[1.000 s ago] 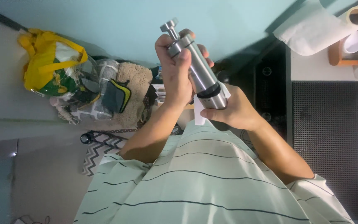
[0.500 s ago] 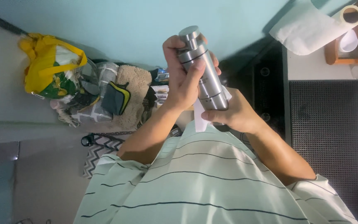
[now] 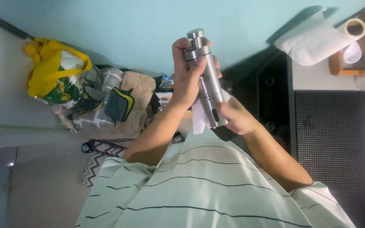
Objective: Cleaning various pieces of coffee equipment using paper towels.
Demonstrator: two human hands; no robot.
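A slim steel cylinder, a hand grinder [image 3: 208, 86] with a knob on top, is held upright in front of my chest. My left hand [image 3: 187, 76] wraps around its upper part, thumb along the side. My right hand [image 3: 235, 116] holds its lower end together with a white paper tissue [image 3: 198, 116] pressed against the metal. The bottom of the grinder is partly hidden by my fingers.
A yellow bag [image 3: 53, 71] and a heap of cloths and a mat [image 3: 123, 99] lie at the left. A paper towel roll [image 3: 317, 38] hangs at the upper right, over a dark perforated mat [image 3: 330, 139]. My striped shirt [image 3: 208, 185] fills the bottom.
The grinder has turned from a slant to nearly upright and shifted slightly right. My right hand with the tissue has slid lower along the body. The left hand kept its grip near the top.
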